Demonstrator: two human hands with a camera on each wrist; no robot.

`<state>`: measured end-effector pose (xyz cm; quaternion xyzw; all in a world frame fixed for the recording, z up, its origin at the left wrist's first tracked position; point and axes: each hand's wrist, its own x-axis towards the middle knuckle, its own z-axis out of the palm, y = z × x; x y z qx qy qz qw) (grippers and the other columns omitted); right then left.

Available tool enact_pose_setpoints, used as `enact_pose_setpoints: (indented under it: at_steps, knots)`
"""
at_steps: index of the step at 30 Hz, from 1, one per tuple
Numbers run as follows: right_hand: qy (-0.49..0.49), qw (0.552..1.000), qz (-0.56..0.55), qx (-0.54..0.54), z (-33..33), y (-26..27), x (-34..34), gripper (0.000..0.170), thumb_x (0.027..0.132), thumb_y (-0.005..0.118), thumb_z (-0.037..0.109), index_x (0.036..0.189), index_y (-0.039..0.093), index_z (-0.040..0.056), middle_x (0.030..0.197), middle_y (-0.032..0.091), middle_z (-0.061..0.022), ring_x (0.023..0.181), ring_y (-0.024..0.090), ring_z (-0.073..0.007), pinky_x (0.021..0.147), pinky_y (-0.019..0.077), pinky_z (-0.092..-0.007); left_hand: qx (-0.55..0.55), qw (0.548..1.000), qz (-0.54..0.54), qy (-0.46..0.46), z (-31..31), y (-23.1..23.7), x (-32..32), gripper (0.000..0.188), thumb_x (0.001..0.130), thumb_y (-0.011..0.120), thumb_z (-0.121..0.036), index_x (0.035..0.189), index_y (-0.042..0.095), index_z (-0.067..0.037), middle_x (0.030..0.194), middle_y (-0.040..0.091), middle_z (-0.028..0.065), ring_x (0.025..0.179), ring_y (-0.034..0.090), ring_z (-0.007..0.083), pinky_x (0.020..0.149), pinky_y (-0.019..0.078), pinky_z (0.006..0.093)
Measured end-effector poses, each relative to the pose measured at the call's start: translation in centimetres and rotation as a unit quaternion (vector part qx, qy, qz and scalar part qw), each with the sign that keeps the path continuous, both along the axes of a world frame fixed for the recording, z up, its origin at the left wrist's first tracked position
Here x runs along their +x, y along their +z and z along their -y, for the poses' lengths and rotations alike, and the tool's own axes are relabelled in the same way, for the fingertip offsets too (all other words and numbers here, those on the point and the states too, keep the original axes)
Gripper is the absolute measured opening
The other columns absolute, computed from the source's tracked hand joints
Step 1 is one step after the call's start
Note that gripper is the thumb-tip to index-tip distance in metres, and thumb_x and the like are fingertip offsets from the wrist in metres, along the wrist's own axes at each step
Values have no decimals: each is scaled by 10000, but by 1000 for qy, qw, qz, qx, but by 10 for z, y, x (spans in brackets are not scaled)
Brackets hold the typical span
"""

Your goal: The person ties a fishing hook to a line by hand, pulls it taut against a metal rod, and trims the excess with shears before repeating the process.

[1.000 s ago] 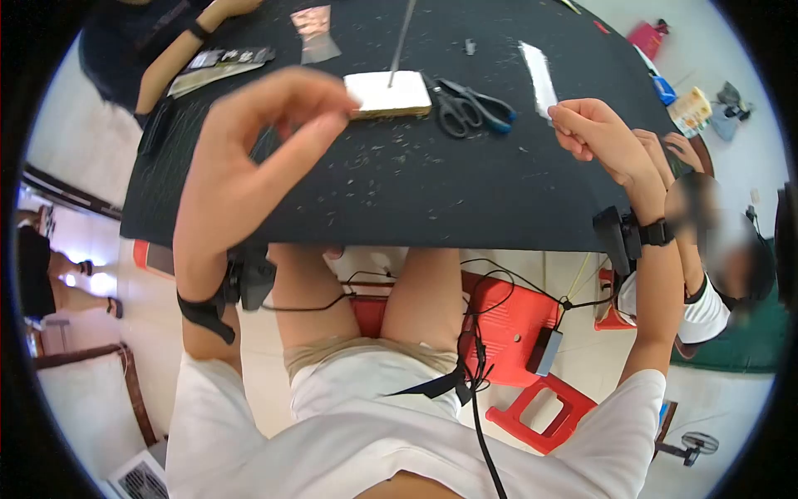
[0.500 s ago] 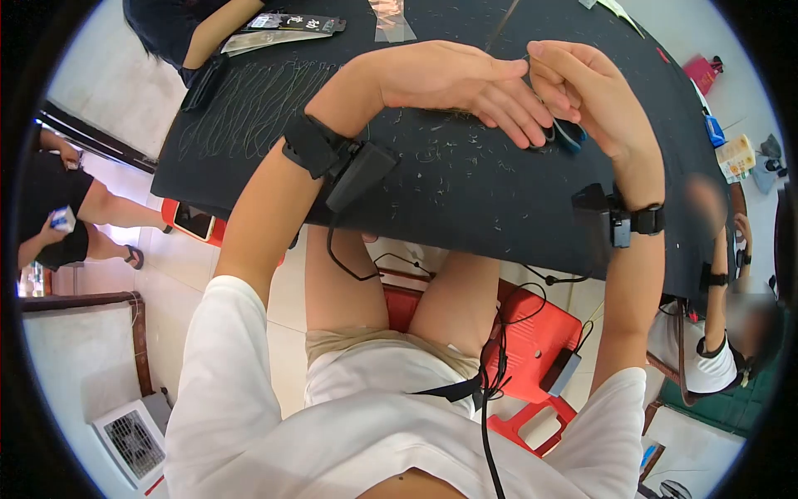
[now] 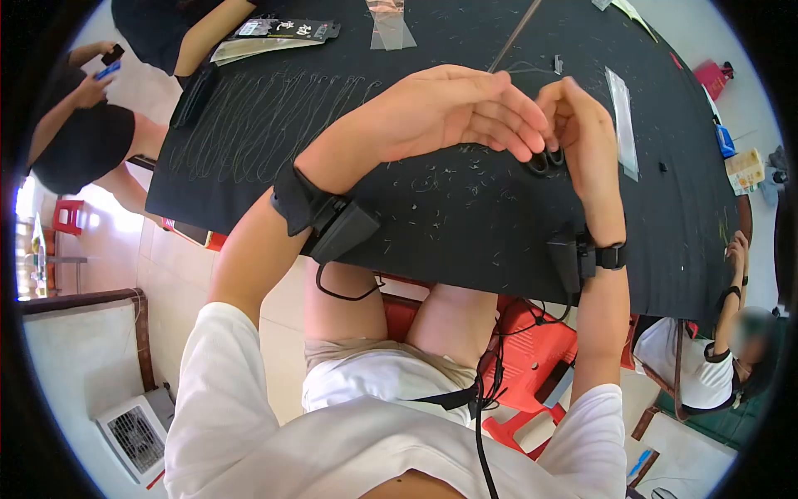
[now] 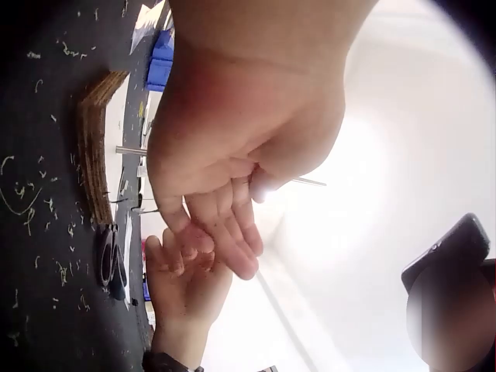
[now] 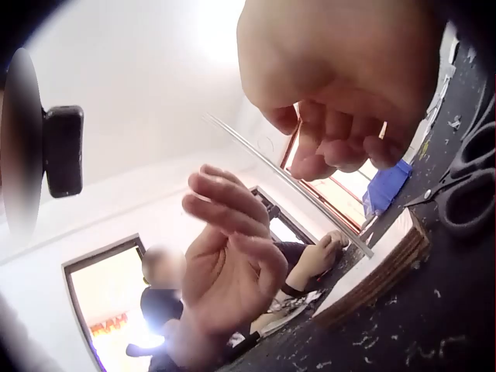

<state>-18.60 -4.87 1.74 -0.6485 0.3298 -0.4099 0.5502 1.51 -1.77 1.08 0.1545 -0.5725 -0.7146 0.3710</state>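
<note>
My left hand [image 3: 453,112] reaches in from the left with its fingers fairly straight and its thumb close to a thin metal rod [image 3: 511,40]. Facing it across a small gap, my right hand [image 3: 586,129] has curled fingers. A thin dark cord [image 3: 525,65] arcs from near the rod to the right fingertips, which pinch it; its ends are hidden. The rod stands up from a white-topped block [image 5: 372,267] with brown layered sides, hidden behind the hands in the head view. Beside the block lie black-handled scissors [image 5: 469,186], partly covered by my right fingers in the head view.
Rows of dark cords [image 3: 266,125] lie on the black table [image 3: 449,233], among scattered cord clippings. A clear plastic strip [image 3: 622,121] lies to the right and a clear bag [image 3: 389,25] at the back. Other people sit at the table's left and right.
The left hand has swung right and inward from the left side to the rod. The right hand has come in toward it, and a cord arc shows between them now. The head view has turned.
</note>
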Motion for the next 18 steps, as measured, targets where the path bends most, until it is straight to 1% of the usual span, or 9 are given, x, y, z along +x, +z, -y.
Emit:
enact_pose_setpoints:
  at_steps: [1,3,4,7,8,10,11,13,18]
  knots:
    - [-1,1000,0,-1,-1,-2,0,284,906,429,241,779,578,34,606,502,7,535,416,-50,495,319,-188,21,999,-32,11,1,-2,0,440,942,313,-328,1024,562,25,968,603,160,874,592,216,823,451,315]
    - [-8,996,-50,-71,-6,-9,7,247,895,439,193,870,597,6,698,552,13,616,462,-33,549,359,-175,43,997,-64,22,1,-5,-1,443,942,309,-335,1053,546,23,993,597,156,888,585,210,832,446,314]
    - [-9,995,-42,-85,-10,-15,12,204,870,448,121,924,591,-14,782,578,11,682,491,-31,605,394,-175,51,995,-85,16,1,-6,-2,442,943,306,-337,1080,527,20,1012,591,152,901,578,203,844,439,312]
    - [64,995,-59,-58,-18,-25,15,199,822,454,46,962,580,-19,838,598,-10,764,545,-71,689,430,-206,74,991,-108,10,1,-5,0,445,943,301,-342,1122,496,16,1044,581,146,925,569,196,864,428,309]
    - [64,995,-59,-58,-19,-28,17,199,822,454,46,962,580,-19,838,598,-10,764,545,-71,689,430,-206,92,990,-109,11,0,-4,0,448,943,299,-344,1136,484,15,1056,576,143,936,567,194,872,424,307]
    - [146,988,-46,-35,-22,-30,21,221,815,445,40,983,574,-22,879,625,-58,826,582,-114,723,441,-225,100,988,-119,12,0,-4,1,450,943,298,-344,1145,474,17,1075,567,142,951,563,195,879,421,306]
    - [146,988,-47,-35,-21,-29,22,221,815,445,40,983,574,-22,879,625,-58,826,582,-114,723,441,-225,108,986,-129,14,1,-4,1,452,943,297,-345,1154,464,18,1093,559,140,966,559,197,885,417,305]
    - [194,979,-66,-17,-18,-27,23,243,807,431,36,999,571,-21,910,636,-99,860,602,-149,729,452,-243,108,985,-137,14,1,-4,1,451,944,298,-344,1162,456,18,1104,552,137,982,552,196,889,416,305]
    - [188,980,-64,16,-20,-20,26,220,829,452,65,990,576,-20,897,640,-106,829,616,-154,705,460,-244,95,982,-160,36,4,-10,3,443,945,302,-334,1174,447,16,1108,548,130,1014,534,190,901,412,297]
